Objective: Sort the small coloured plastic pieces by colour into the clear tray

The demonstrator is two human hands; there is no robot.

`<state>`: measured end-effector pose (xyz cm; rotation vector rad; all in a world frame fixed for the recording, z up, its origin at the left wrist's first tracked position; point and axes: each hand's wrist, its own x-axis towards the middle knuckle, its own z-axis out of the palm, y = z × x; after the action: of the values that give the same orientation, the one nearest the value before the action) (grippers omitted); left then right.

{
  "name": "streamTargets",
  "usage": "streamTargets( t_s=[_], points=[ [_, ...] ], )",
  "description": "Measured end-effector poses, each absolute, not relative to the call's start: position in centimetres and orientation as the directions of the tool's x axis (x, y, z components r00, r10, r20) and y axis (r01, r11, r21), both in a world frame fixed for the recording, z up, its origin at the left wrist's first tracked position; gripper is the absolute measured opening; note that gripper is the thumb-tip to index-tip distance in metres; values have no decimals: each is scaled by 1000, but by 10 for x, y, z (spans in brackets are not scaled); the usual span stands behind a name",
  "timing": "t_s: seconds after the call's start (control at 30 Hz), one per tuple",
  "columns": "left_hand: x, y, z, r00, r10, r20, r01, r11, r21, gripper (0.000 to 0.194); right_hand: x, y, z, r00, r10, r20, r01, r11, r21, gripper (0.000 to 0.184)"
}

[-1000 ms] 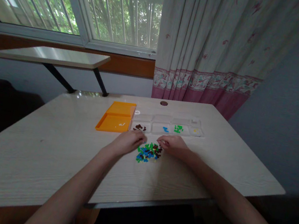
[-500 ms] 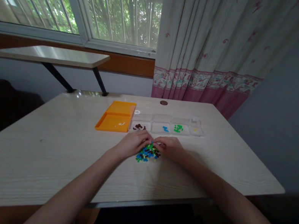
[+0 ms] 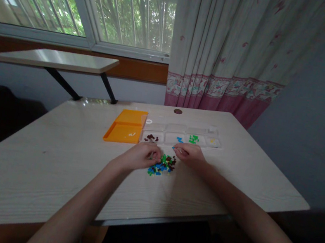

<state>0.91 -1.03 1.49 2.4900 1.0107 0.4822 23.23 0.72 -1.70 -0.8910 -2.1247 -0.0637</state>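
Pile [image 3: 163,167]: mixed small pieces on the table [image 3: 78,169], between both hands, probably for equal reach.
Right hand [image 3: 188,153]: fingertips pinched on a blue piece [image 3: 173,147], likely for fine control.
Left hand [image 3: 143,156]: fingers curled at pile's left edge; whether holding anything, cannot tell.
Clear box [image 3: 170,139]: just beyond; walls separate brown, blue, green, yellow.

Left forearm [image 3: 87,192] angles up from bottom edge, right forearm [image 3: 237,195] from lower right. Left hand [image 3: 144,154] just below frame center, fingers curled. Right hand [image 3: 191,153] slightly higher, fingertips pinched, pointing left. Hands apart.
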Motion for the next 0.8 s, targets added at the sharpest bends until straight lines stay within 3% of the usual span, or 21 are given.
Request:
streamTargets(
  t_s=[0.13, 0.37, 0.63, 0.8],
  points=[
    [7, -12, 14, 733, 680, 32, 577, -646, 499, 13, 245, 12, -7, -300, 483, 822, 646, 738, -198, 20],
    [9, -13, 14, 730, 683, -9, 621, -659, 425, 18, 251, 13, -2, -264, 417, 870, 663, 733, -150, 19],
    [9, -14, 16, 724, 689, -29, 646, -663, 378, 19, 253, 18, -5, -268, 462, 846, 684, 709, -171, 21],
    [9, -13, 14, 713, 700, -43, 667, -657, 353, 20, 257, 24, -9, -225, 638, 736, 746, 599, -290, 23]
  ],
)
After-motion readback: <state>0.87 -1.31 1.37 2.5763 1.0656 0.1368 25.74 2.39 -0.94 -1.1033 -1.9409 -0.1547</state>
